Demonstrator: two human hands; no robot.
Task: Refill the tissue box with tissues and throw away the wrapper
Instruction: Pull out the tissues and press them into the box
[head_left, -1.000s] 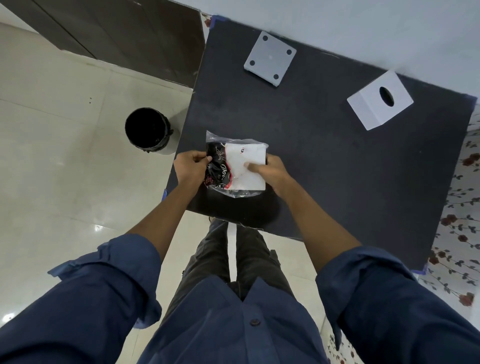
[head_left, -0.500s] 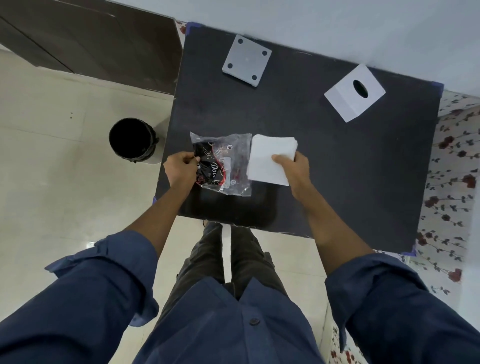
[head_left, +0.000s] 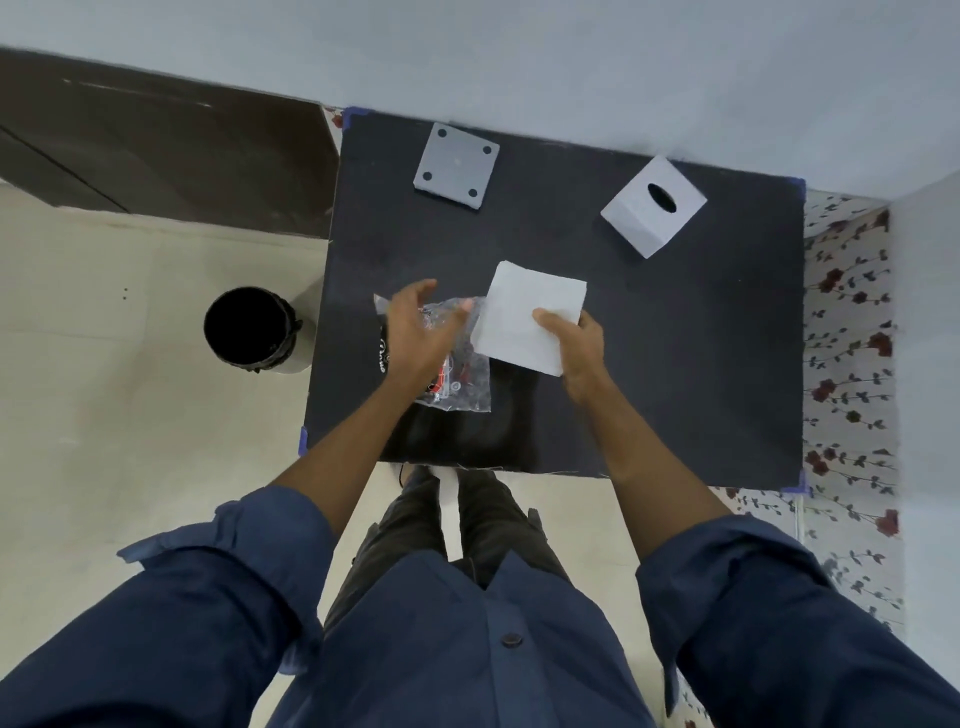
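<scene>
A white stack of tissues (head_left: 527, 317) is held in my right hand (head_left: 576, 345), thumb on top, just above the black table (head_left: 675, 364). The clear plastic wrapper (head_left: 460, 374) with black and red print lies flat on the table to the left of the stack. My left hand (head_left: 418, 332) hovers over the wrapper with fingers spread, holding nothing. The white tissue box (head_left: 652, 205) with its oval slot stands at the back right. Its grey square base plate (head_left: 457, 165) with a hole near each corner lies at the back left.
A black bin (head_left: 248, 327) stands on the pale floor just left of the table. A dark cabinet (head_left: 156, 156) fills the back left. A wall runs behind the table, and flowered covering shows along its right side.
My right hand has drawn the tissue stack fully out of the wrapper and lifted it to the right. My left hand has let go of the wrapper and opened above it.
</scene>
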